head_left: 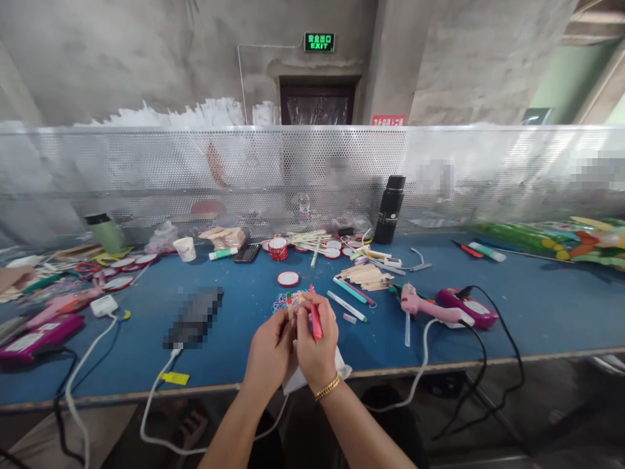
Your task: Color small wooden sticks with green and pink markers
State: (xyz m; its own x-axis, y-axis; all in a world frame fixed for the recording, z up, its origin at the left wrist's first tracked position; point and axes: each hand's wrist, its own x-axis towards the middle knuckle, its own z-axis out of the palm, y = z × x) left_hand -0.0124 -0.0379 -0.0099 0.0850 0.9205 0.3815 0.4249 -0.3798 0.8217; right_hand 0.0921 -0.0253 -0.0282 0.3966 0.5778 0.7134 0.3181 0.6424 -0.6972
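Note:
My left hand (pixel 270 345) pinches a wooden craft stick (pixel 290 305) whose upper end shows green and red colour. My right hand (pixel 317 339) grips a pinkish-red marker pen (pixel 316 319), close beside the stick. The two hands nearly touch, above the front part of the blue table (pixel 234 352). Just behind them lies a pile of thin coloured loops (pixel 280 302). Under my right wrist is a white tissue or cloth (pixel 342 366), partly covered. To the right lie a white marker with a green end (pixel 347 306) and a teal marker (pixel 350 290).
A pink glue gun (pixel 430 305) and its corded purple box (pixel 471 308) lie right. Wooden sticks (pixel 366 277) and a red-rimmed disc (pixel 288 279) lie behind the hands. Left is a dark phone (pixel 195 317) on a white cable. A black bottle (pixel 389 210) stands by the perforated metal screen (pixel 244 163).

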